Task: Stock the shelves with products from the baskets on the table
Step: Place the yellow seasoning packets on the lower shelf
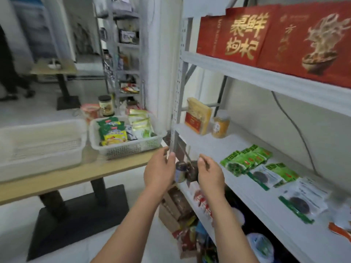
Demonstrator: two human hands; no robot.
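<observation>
White metal shelving (237, 147) fills the right side of a pale-floored storeroom, with a light wooden table (76, 177) to its left. Nearest, in front of the middle shelf's edge, the left hand (159, 172) has a small dark-lidded jar with a pale label (180, 174) against its palm. Its fingers are fairly straight, and I cannot tell whether it truly grasps the jar. The right hand (210, 174) curls round a second small dark jar (192, 172), the two jars touching. On the shelf beyond lie flat green foil packets (245, 160). Farther back stand an amber plastic tub (220, 127) and a yellow noodle pack (198, 115). On the table sits a white perforated plastic basket (129, 149) holding green and yellow packets. Red cartons (237, 33) line the top shelf.
</observation>
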